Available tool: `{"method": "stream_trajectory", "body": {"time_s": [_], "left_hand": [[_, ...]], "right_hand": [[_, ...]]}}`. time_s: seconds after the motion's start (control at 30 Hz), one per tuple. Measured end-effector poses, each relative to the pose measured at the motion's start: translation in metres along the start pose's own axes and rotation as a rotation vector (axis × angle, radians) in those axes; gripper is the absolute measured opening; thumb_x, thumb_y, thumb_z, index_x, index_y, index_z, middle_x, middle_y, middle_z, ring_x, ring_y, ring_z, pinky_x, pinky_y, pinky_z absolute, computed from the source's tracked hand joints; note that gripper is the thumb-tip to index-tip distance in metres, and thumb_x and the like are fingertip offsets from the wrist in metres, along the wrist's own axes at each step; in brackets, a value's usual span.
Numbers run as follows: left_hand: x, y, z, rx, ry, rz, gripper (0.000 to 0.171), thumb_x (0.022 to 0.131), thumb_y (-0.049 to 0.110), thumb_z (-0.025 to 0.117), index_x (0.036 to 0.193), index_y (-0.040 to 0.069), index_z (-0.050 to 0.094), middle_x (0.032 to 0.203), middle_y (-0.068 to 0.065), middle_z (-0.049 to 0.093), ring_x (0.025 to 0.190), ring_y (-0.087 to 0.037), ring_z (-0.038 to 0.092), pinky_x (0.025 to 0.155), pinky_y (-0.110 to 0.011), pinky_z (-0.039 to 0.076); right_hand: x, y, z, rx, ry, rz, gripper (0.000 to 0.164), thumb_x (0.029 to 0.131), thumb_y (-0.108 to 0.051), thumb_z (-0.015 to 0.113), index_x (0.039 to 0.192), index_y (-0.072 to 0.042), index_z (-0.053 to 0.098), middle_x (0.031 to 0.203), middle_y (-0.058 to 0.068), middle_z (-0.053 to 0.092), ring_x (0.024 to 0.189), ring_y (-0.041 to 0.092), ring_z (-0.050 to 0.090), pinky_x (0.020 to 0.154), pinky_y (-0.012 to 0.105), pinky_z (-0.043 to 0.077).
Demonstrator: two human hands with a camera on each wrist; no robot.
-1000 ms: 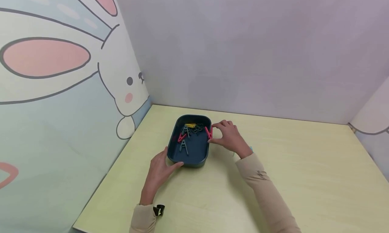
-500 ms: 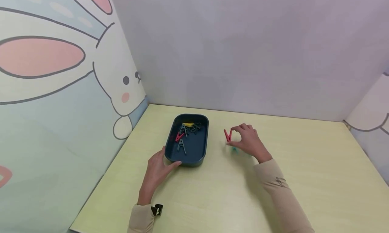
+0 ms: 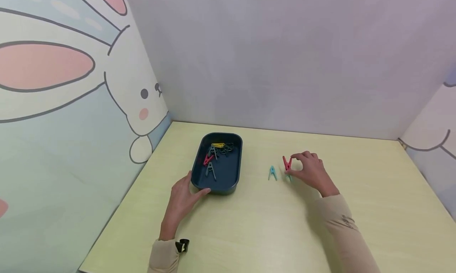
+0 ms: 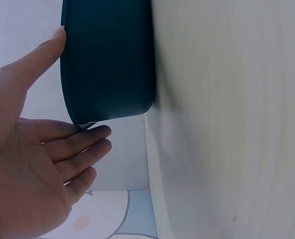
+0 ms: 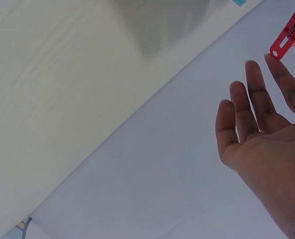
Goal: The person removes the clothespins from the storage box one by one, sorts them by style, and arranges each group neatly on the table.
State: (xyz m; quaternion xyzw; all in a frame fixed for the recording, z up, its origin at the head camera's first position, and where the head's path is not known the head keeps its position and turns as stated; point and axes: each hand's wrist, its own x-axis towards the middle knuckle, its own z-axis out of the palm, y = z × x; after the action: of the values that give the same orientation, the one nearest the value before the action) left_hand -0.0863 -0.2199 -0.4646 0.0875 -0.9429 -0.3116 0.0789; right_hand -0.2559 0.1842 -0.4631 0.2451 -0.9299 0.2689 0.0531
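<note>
My right hand [image 3: 310,171] pinches a red clothespin [image 3: 287,163] between thumb and index finger, above the table right of the tray. In the right wrist view the clothespin [image 5: 289,34] shows at the fingertip, cut off by the frame edge. A turquoise clothespin [image 3: 272,172] lies on the table, and a pale green one [image 3: 289,178] sits just under the red one, partly hidden. At the dark blue tray [image 3: 228,172], my left hand [image 3: 182,200] touches the near left corner. Thumb and nearly straight fingers [image 4: 75,144] rest against its rim in the left wrist view.
Inside the tray are a yellow clothespin [image 3: 218,145], another red clothespin [image 3: 208,159], grey-blue clothespins [image 3: 210,170] and some dark wire-like pieces [image 3: 228,147]. The pale wooden table [image 3: 249,233] meets a plain wall [image 3: 285,67] behind and a rabbit-painted wall [image 3: 117,146] at left.
My right hand has carried the red clothespin from the tray's right edge rightward over the table. The turquoise clothespin has come into view. My left hand stays at the tray corner.
</note>
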Motion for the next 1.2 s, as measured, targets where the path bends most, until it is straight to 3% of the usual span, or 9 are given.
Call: {"method": "stream_trajectory", "body": {"time_s": [0.87, 1.2], "left_hand": [[0.000, 0.001, -0.001, 0.009, -0.003, -0.010, 0.097, 0.089, 0.043, 0.082, 0.154, -0.013, 0.036, 0.154, -0.031, 0.043, 0.141, -0.048, 0.041, 0.115, -0.061, 0.033], [0.000, 0.001, 0.000, 0.003, -0.005, -0.010, 0.098, 0.089, 0.043, 0.082, 0.154, -0.013, 0.035, 0.154, -0.032, 0.043, 0.141, -0.048, 0.042, 0.115, -0.061, 0.033]], "right_hand": [[-0.028, 0.034, -0.006, -0.076, -0.112, 0.151, 0.061, 0.082, -0.039, 0.086, 0.122, 0.003, 0.068, 0.122, 0.036, 0.055, 0.113, 0.060, 0.045, 0.085, 0.071, 0.040], [-0.034, 0.038, -0.005, -0.080, -0.138, 0.162, 0.062, 0.082, -0.041, 0.087, 0.121, 0.004, 0.069, 0.121, 0.037, 0.056, 0.111, 0.061, 0.045, 0.082, 0.070, 0.040]]}}
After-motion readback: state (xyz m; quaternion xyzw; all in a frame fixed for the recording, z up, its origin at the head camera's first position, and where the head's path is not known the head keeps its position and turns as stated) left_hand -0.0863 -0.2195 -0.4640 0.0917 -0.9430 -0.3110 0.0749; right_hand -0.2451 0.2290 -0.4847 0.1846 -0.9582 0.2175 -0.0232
